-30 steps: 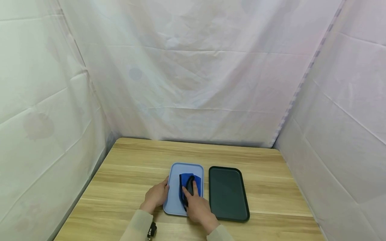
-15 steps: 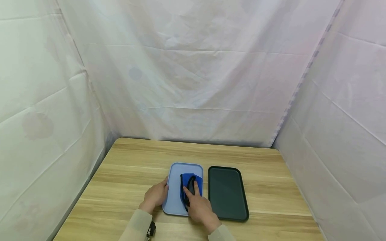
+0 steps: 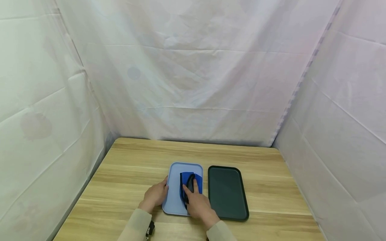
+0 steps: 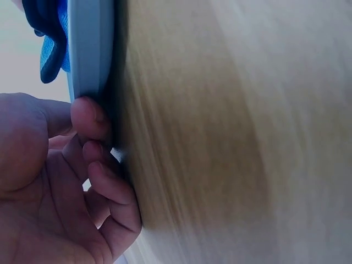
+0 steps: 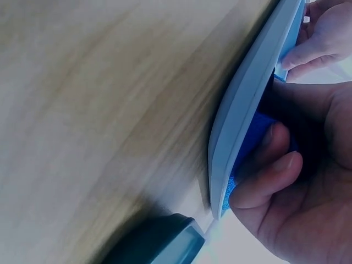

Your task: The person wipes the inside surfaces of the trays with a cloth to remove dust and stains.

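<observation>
A light blue tray (image 3: pixel 176 201) lies on the table, and my left hand (image 3: pixel 156 194) holds its left edge. In the left wrist view, fingertips (image 4: pixel 91 118) are at the tray's outer wall, with the other fingers curled below. On the tray is a blue cloth (image 3: pixel 187 174) with a black edge. A black curved piece (image 3: pixel 190 184) lies over the cloth. My right hand (image 3: pixel 197 203) grips that piece, thumb and index finger on either side of it. In the right wrist view, curled fingers (image 5: pixel 269 179) come down against the blue cloth; the palm hides part of it.
A dark green tray (image 3: pixel 227 194) lies just right of the blue one. Both are on a wood-grain table (image 3: pixel 126 160). Pale fabric hangs (image 3: pixel 193 83) at the back and on both sides.
The right hand with the black piece and blue cloth shifts slightly right, then slightly back left and away from the body. The left hand stays at the tray's edge.
</observation>
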`<state>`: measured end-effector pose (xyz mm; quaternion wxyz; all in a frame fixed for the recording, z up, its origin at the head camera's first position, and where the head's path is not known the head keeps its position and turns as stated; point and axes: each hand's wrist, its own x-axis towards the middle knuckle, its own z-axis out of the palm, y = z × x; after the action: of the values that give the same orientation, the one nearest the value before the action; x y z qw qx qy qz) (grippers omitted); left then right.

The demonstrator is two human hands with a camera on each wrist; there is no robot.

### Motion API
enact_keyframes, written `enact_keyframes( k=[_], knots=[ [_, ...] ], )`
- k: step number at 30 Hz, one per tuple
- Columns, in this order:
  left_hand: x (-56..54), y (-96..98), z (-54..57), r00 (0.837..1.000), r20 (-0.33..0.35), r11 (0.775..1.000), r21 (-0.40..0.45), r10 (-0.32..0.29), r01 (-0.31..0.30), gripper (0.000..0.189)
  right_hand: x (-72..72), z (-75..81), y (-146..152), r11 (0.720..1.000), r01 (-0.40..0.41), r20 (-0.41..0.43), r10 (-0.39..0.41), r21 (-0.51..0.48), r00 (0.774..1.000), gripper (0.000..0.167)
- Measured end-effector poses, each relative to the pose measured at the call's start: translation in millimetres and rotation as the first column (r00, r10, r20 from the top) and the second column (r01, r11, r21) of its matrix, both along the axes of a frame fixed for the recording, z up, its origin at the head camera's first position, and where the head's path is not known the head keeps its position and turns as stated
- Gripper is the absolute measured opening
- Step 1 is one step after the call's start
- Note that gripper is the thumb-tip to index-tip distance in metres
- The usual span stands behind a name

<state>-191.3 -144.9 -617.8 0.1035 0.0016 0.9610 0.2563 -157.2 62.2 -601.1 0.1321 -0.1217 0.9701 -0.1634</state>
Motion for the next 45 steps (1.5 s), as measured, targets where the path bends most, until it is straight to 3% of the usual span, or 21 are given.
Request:
enact_keyframes(
  k=[23, 45],
  knots=[
    [-0.7, -0.6, 0.6, 1.0, 0.0, 1.0, 0.002, -0.01, 0.01, 0.052, -17.5, 2.0, -2.9, 0.999, 0.021, -0.017, -0.022, -0.025, 1.0, 0.067],
    [-1.0, 0.6, 2.8, 1.0, 0.01, 1.0, -0.003, -0.016, 0.016, 0.052, -40.5, -3.1, -2.3, 0.999, 0.037, 0.036, -0.035, -0.032, 0.999, 0.067]
  ],
)
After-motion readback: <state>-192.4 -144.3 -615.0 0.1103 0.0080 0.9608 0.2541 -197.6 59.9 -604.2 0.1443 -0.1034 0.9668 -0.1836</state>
